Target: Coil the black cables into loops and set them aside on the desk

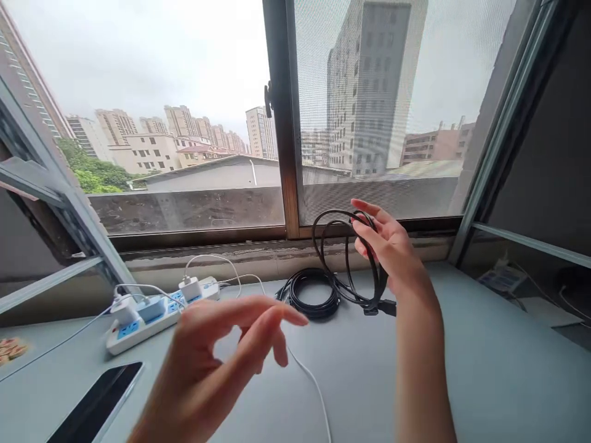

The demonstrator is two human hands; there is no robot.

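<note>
My right hand (385, 246) is raised near the window sill, its thumb and fingers closed around loops of a black cable (325, 246). Below that hand the cable's loops hang down, with a dark block-shaped connector (386, 306) at the bottom beside my wrist. My left hand (226, 357) hovers over the desk in the foreground, fingers loosely bent and spread, with nothing visible between them. Its thumb overlaps the index finger in this view, so I cannot tell whether they touch. Behind its fingertips a second coiled black cable (314, 314) lies on the desk.
At the left, a white power strip (138, 341) holds several plugged-in chargers. Their white cords trail over the desk (360, 381), one passing under my left hand (318, 394). A phone (96, 403) lies front left. Behind stands a sliding window (290, 123), with metal frames on both sides.
</note>
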